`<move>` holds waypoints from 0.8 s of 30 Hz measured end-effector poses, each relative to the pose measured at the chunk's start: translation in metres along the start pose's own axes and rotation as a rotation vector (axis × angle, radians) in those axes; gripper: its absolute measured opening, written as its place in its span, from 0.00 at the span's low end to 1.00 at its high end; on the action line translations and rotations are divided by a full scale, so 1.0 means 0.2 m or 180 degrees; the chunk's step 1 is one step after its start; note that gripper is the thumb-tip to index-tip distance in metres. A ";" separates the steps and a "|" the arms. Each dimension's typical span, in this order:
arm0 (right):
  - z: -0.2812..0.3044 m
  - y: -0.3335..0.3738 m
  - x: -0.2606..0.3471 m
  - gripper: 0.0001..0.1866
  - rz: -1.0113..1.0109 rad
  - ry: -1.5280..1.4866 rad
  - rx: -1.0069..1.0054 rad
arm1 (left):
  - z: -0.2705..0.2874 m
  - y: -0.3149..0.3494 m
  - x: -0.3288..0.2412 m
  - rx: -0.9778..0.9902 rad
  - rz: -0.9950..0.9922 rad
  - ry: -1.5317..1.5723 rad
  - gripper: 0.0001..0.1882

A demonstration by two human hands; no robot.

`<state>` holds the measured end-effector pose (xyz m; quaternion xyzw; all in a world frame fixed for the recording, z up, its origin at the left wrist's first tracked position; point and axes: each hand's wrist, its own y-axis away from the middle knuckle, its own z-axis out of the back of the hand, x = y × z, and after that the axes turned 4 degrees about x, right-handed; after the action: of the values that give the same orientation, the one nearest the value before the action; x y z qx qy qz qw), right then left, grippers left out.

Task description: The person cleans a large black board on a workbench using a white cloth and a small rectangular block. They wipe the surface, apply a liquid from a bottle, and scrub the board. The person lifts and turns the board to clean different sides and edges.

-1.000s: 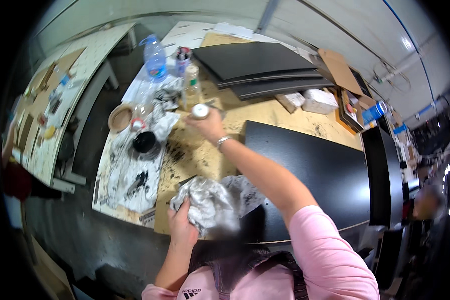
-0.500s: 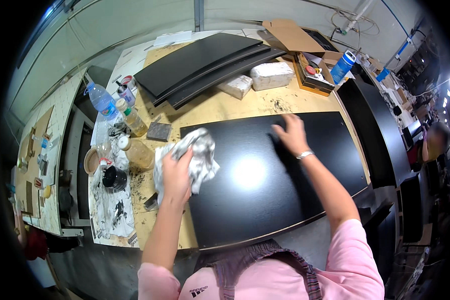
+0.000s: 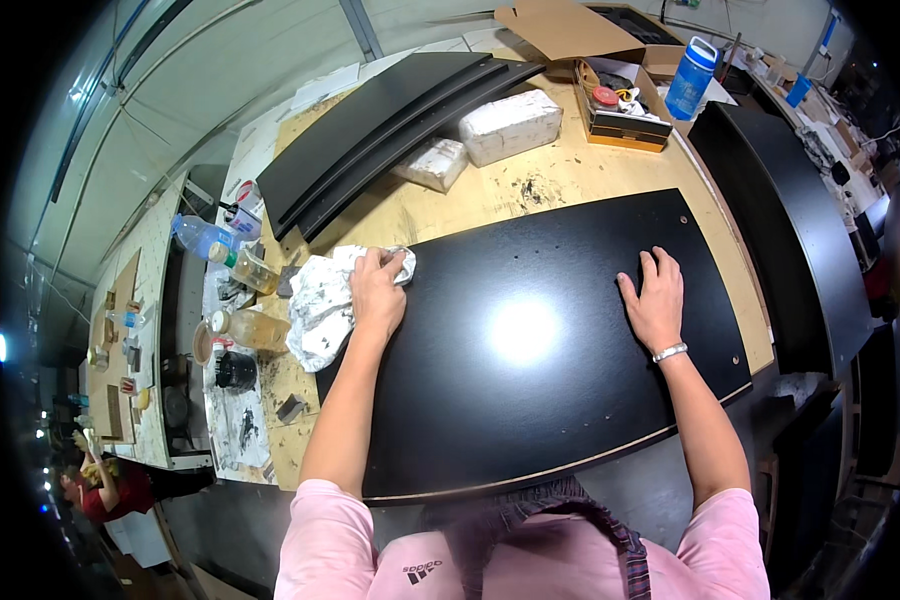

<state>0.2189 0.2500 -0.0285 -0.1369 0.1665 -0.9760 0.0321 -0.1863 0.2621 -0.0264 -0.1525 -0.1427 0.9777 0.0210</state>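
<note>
A black panel (image 3: 470, 390) lies flat on the worktable in front of me, with a bright glare in its middle and small holes near its right edge. At its far left corner, my left hand (image 3: 378, 295) presses a crumpled white rag (image 3: 320, 305) with grey smudges onto the surface. The rag spills off the panel's left edge toward the bottles. My right hand (image 3: 655, 300) rests on the right part of the panel, fingers spread, holding nothing. A silvery band circles that wrist.
Stacked black panels (image 3: 370, 130) lean on white wrapped blocks (image 3: 510, 127) at the back. Left stand bottles of yellowish liquid (image 3: 255, 329), a dark jar (image 3: 235, 370) and a small dark block (image 3: 290, 407). A box of tools (image 3: 620, 110) and a blue bottle (image 3: 691, 80) are back right.
My left hand has set the rag down on the panel's far left corner. My right hand has moved right, toward the panel's right edge. The view has tilted.
</note>
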 end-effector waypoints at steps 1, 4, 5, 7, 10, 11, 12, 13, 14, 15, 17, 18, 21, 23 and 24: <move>0.00 0.00 -0.01 0.28 0.0001 -0.0023 0.0013 | 0.00 0.00 0.01 -0.0016 0.0013 0.0053 0.26; 0.01 0.00 -0.01 0.29 -0.0009 -0.0117 0.0064 | 0.04 0.01 0.15 -0.0182 0.0116 0.0052 0.26; 0.02 -0.02 -0.01 0.29 0.0008 -0.0149 0.0070 | 0.05 0.02 0.20 -0.0174 0.0274 0.0066 0.25; 0.03 -0.02 -0.01 0.29 0.0023 -0.0165 0.0105 | 0.02 0.02 0.12 -0.0276 0.0359 -0.0174 0.24; 0.03 -0.02 -0.01 0.30 0.0019 -0.0182 0.0122 | -0.07 0.00 -0.03 -0.0200 -0.0028 -0.0289 0.25; 0.03 -0.02 -0.01 0.30 0.0017 -0.0194 0.0137 | -0.07 0.00 -0.02 -0.0148 0.0069 -0.0226 0.25; 0.03 -0.02 -0.01 0.30 0.0033 -0.0215 0.0125 | -0.03 0.01 0.00 -0.0110 0.0176 -0.0170 0.25; 0.03 -0.02 -0.02 0.30 0.0029 -0.0219 0.0109 | -0.01 0.01 0.02 -0.0064 0.0264 -0.0099 0.26; 0.03 -0.02 -0.02 0.30 0.0024 -0.0223 0.0093 | 0.02 0.02 0.05 -0.0068 0.0407 -0.0184 0.27; 0.03 -0.02 -0.03 0.30 0.0022 -0.0232 0.0108 | 0.05 0.05 0.06 -0.0132 0.0520 -0.0243 0.26; 0.03 -0.02 -0.03 0.30 0.0008 -0.0252 0.0136 | 0.00 0.09 0.02 -0.0263 0.0621 -0.0389 0.24; 0.03 -0.01 -0.03 0.30 0.0009 -0.0257 0.0124 | -0.02 0.09 -0.10 -0.0309 0.0452 -0.0280 0.21; 0.03 -0.01 -0.02 0.30 0.0059 -0.0293 0.0125 | -0.11 0.11 -0.51 0.0231 -0.0106 0.0490 0.23; 0.03 -0.02 -0.02 0.30 0.0074 -0.0316 0.0158 | -0.05 0.10 -0.77 0.1029 -0.0211 0.1777 0.27; 0.04 -0.02 -0.04 0.29 0.0013 -0.0396 0.0156 | -0.01 0.07 -0.83 0.0977 -0.0490 0.1501 0.25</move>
<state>0.2279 0.2521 -0.0221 -0.1961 0.1405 -0.9693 0.0477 -0.0275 0.2348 0.0161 -0.3594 0.0045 0.9210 0.1505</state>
